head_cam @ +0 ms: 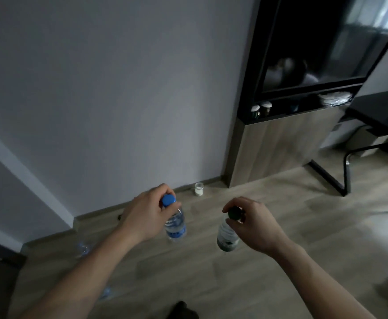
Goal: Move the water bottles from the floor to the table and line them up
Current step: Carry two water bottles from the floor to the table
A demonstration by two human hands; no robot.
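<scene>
Fingers (165, 192) of the left hand (147, 212) pinch the blue-capped bottle (175, 223) at its cap; right-hand (255, 221) fingers pinch the green-capped bottle (226, 236) likewise.

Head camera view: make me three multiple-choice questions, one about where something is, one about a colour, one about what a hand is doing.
1. Where is the small white jar?
A. on the floor by the wall
B. on the table
C. in a hand

2. What colour is the cap of the left hand's bottle?
A. red
B. blue
C. white

3. What is the right hand doing?
A. hanging idle
B. pressing the floor
C. gripping the dark-capped bottle by its top

Answers: 1 A, it stands at the baseboard. 2 B, the cap shows blue beside the left hand. 3 C, fingers curl round the cap.
</scene>
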